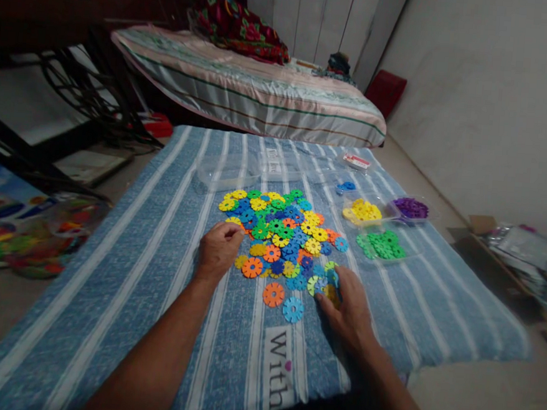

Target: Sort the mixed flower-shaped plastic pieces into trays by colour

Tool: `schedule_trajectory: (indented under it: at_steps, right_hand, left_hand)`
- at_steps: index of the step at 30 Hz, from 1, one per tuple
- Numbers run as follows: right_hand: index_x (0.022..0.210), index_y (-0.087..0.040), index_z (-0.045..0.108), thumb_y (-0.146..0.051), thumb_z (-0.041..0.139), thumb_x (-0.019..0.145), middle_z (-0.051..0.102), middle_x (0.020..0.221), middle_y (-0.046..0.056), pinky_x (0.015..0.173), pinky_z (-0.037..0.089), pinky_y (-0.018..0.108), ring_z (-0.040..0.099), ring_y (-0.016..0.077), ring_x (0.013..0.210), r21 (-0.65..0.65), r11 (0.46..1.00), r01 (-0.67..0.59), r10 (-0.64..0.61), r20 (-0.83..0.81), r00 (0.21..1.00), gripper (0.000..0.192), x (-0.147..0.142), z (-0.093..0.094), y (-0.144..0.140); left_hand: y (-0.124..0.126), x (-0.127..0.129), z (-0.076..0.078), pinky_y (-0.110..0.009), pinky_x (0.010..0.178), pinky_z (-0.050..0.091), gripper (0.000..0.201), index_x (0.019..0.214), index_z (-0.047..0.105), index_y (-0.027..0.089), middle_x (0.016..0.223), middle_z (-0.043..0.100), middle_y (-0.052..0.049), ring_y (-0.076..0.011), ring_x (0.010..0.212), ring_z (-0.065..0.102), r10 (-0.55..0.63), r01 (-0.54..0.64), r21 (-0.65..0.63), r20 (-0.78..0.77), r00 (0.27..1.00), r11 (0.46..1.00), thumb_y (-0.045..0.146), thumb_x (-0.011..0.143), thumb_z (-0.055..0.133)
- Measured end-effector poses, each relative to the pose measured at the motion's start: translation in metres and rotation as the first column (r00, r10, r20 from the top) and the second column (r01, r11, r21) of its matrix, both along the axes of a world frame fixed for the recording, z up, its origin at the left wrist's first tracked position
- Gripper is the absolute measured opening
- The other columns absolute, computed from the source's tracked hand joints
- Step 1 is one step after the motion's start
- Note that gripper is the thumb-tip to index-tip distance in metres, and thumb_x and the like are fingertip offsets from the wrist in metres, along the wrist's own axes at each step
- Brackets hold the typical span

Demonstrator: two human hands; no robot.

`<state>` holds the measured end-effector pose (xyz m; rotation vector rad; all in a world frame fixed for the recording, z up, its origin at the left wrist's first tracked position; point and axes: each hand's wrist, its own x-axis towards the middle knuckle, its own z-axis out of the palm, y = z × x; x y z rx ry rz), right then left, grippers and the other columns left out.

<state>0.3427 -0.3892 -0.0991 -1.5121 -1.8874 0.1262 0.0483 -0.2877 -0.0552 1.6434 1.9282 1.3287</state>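
Observation:
A loose pile of notched plastic building discs [287,226] in yellow, green, blue and orange lies on the striped cloth. At its left edge my left hand [221,245] is closed, fingertips pressed together; whatever they hold, if anything, is hidden. My right hand [349,307] rests at the near right edge of the pile, thumb and fingers apart around a few discs, with a yellow disc [331,294] partly under it. An orange disc [273,294] and a light blue disc [293,309] lie just in front of the pile.
Right of the pile, clear trays hold yellow discs [363,211], purple discs [411,208] and green discs [385,244]. Some blue discs [346,186] sit behind them. A clear plastic container [229,172] stands behind the pile. Beyond the cloth-covered surface [159,234] is a bed [257,98].

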Motion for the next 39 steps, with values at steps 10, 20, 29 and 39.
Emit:
schedule_trajectory:
  at_steps: [10, 20, 29, 39]
  right_hand:
    - [0.131, -0.018, 0.049, -0.039, 0.05, 0.091, 0.054, 0.129, 0.016, 0.106, 0.038, 0.056, 0.047, 0.0324, 0.124, -0.025, 0.998, -0.06, 0.056, -0.143, 0.988, 0.046, -0.02, 0.001, 0.023]
    - [0.131, -0.018, 0.051, -0.028, 0.049, 0.087, 0.055, 0.131, 0.014, 0.106, 0.04, 0.054, 0.049, 0.0298, 0.124, -0.014, 0.999, -0.05, 0.046, -0.228, 0.973, 0.045, -0.026, -0.003, 0.033]
    - [0.126, -0.02, 0.054, -0.017, 0.043, 0.085, 0.06, 0.124, 0.011, 0.103, 0.044, 0.046, 0.054, 0.0246, 0.118, 0.028, 1.0, -0.012, 0.019, -0.286, 0.958, 0.042, -0.027, -0.004, 0.035]
    - [0.118, -0.02, 0.057, -0.019, 0.042, 0.086, 0.062, 0.114, 0.01, 0.096, 0.047, 0.044, 0.057, 0.0244, 0.108, 0.047, 0.999, -0.023, 0.033, -0.228, 0.973, 0.035, -0.028, 0.003, 0.034]
  left_hand:
    - [0.002, -0.003, -0.004, -0.026, 0.077, 0.052, 0.019, 0.068, 0.065, 0.02, 0.079, 0.067, -0.001, -0.0163, 0.077, 0.063, -0.001, 0.002, 0.013, -0.019, 1.0, 1.0, 0.035, 0.072, 0.054]
    - [0.001, -0.002, -0.003, -0.025, 0.077, 0.05, 0.019, 0.068, 0.064, 0.021, 0.079, 0.067, -0.001, -0.0156, 0.076, 0.063, -0.01, 0.01, 0.002, -0.023, 1.0, 1.0, 0.034, 0.073, 0.053]
    - [0.003, -0.003, -0.004, -0.025, 0.078, 0.049, 0.017, 0.068, 0.064, 0.021, 0.078, 0.067, -0.001, -0.016, 0.077, 0.062, -0.003, 0.003, -0.008, -0.052, 0.999, 1.0, 0.033, 0.073, 0.052]
    - [0.004, -0.004, -0.007, -0.026, 0.078, 0.049, 0.017, 0.069, 0.064, 0.021, 0.08, 0.068, -0.002, -0.0167, 0.076, 0.062, -0.026, 0.026, -0.001, -0.041, 0.999, 1.0, 0.034, 0.073, 0.052]
